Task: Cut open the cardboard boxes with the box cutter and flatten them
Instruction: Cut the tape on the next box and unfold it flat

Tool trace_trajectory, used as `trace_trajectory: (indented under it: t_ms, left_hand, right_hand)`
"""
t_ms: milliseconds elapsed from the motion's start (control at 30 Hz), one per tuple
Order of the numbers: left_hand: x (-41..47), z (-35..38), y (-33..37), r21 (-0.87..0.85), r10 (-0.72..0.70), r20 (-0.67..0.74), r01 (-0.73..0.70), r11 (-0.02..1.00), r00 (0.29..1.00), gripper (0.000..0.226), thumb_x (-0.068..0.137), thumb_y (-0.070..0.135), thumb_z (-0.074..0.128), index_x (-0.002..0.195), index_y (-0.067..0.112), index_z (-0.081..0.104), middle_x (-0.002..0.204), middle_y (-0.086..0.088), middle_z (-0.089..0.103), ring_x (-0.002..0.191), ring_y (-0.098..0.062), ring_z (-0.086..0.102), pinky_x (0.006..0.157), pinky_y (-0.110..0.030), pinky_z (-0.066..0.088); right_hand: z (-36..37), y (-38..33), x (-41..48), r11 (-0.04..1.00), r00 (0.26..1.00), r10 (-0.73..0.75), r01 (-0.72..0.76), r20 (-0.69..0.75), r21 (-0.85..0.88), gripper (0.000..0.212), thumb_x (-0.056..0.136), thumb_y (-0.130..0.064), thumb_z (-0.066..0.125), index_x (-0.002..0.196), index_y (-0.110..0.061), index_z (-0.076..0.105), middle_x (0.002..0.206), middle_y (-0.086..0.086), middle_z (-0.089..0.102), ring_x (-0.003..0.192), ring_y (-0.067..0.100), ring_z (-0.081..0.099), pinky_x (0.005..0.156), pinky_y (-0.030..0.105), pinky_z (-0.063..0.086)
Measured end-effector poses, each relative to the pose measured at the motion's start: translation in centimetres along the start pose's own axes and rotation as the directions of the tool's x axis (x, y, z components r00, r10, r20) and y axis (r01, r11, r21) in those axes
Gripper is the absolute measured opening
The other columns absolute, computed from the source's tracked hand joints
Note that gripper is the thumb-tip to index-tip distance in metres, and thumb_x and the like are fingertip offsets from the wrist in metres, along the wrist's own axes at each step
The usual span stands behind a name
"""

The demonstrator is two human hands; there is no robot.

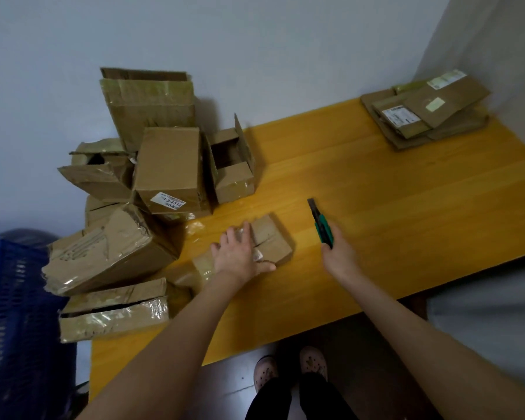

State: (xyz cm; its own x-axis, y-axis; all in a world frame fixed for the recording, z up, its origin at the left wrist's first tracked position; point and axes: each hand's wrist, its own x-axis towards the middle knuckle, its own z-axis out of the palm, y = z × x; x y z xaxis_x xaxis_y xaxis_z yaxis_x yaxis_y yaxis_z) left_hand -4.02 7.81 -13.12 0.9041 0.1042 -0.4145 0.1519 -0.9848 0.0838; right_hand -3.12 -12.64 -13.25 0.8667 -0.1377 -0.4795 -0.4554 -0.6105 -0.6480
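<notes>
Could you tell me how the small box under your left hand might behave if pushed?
The small box probably slides easily: it lies low on the smooth table. Its slit top would likely buckle under the left hand.

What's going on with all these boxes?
A person is breaking down cardboard boxes at a yellow table. The left hand presses flat on a small taped box, while the right hand grips a green box cutter, held to the side, apart from that box. A pile of boxes waits on the left, and a stack of flattened ones lies in the far right corner.
</notes>
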Motion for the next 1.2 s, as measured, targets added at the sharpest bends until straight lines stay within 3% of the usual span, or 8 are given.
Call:
trace_trajectory:
  t_ms: [133,267,367,533,600,700,933,1200]
  left_hand:
    - [-0.6,-0.5,-3.5,-0.024,-0.009,-0.057,0.008,1.000,0.998,0.107,0.075,0.071,0.061,0.154,0.028,0.004,0.156,-0.008,0.018,0.143,-0.029,0.019,0.114,-0.051,0.021]
    - [-1.4,0.6,-6.6,-0.117,-0.001,0.167,0.021,0.993,0.986,0.107,0.076,0.068,0.062,0.153,0.033,-0.003,0.154,-0.006,0.025,0.137,-0.032,0.030,0.106,-0.049,0.038]
    - [-2.1,1.3,-6.1,-0.119,-0.077,0.157,0.096,0.988,0.985,0.107,0.077,0.071,0.059,0.154,0.030,-0.003,0.149,-0.009,0.033,0.132,-0.032,0.037,0.097,-0.045,0.044]
    - [-2.6,1.6,-3.2,-0.040,-0.207,0.147,0.215,0.976,0.967,0.104,0.081,0.076,0.044,0.154,0.021,-0.005,0.144,-0.012,0.040,0.125,-0.031,0.048,0.086,-0.041,0.046]
    - [-2.5,1.6,-2.4,-0.068,-0.216,0.174,0.230,0.971,0.961,0.099,0.086,0.072,0.042,0.154,0.020,-0.007,0.146,-0.012,0.037,0.123,-0.032,0.051,0.085,-0.040,0.046]
    - [-2.5,1.6,-1.9,-0.179,-0.163,0.190,0.198,0.964,0.968,0.091,0.091,0.062,0.045,0.153,0.021,-0.007,0.145,-0.014,0.032,0.122,-0.035,0.050,0.088,-0.042,0.046]
    - [-2.5,1.7,-2.2,-0.294,-0.090,0.124,0.123,0.948,0.988,0.082,0.095,0.049,0.048,0.154,0.022,-0.001,0.141,-0.011,0.039,0.117,-0.035,0.053,0.086,-0.042,0.047]
    - [-1.4,1.5,-1.5,-0.216,-0.170,0.113,0.192,0.957,0.979,0.090,0.093,0.056,0.048,0.154,0.016,-0.005,0.137,-0.013,0.045,0.114,-0.034,0.056,0.083,-0.039,0.046]
  right_hand:
    - [0.9,-1.3,3.1,0.949,0.997,0.078,-0.078,-0.012,-0.306,0.068,0.098,-0.005,0.040,0.153,-0.033,0.012,0.151,0.017,0.022,0.126,0.038,0.042,0.096,0.041,0.043]
    - [1.6,-1.4,5.6,0.905,0.998,0.056,-0.050,0.002,-0.422,0.069,0.096,-0.011,0.049,0.153,-0.028,0.013,0.142,0.018,0.025,0.122,0.038,0.041,0.096,0.041,0.045]
    - [2.0,-2.0,5.7,0.902,1.000,0.026,-0.026,-0.006,-0.431,0.062,0.098,-0.015,0.047,0.152,-0.023,0.018,0.140,0.016,0.028,0.127,0.035,0.034,0.098,0.040,0.040]
    - [4.0,-3.4,1.3,0.971,0.994,-0.107,0.099,-0.027,-0.216,0.079,0.091,-0.042,0.060,0.151,-0.011,0.019,0.148,0.014,0.029,0.131,0.032,0.039,0.098,0.040,0.041]
    - [6.3,-3.6,-0.7,0.999,0.996,0.020,-0.023,0.084,0.032,0.083,0.085,-0.038,0.069,0.148,-0.008,0.025,0.145,0.013,0.039,0.125,0.031,0.048,0.092,0.035,0.045]
    - [9.2,-2.9,-1.2,0.935,0.944,0.192,-0.259,0.267,0.242,0.055,0.081,-0.023,0.073,0.129,-0.010,0.048,0.122,0.009,0.062,0.100,0.024,0.062,0.075,0.031,0.050]
    - [9.2,-3.8,-0.1,0.920,0.923,0.226,-0.307,0.312,0.244,0.036,0.085,-0.025,0.071,0.116,-0.015,0.056,0.107,0.005,0.068,0.084,0.024,0.063,0.050,0.030,0.046]
    - [9.4,-4.9,1.2,0.948,0.937,0.228,-0.276,0.266,0.159,0.036,0.077,-0.020,0.077,0.109,-0.018,0.060,0.102,0.004,0.070,0.087,0.024,0.068,0.072,0.044,0.058]
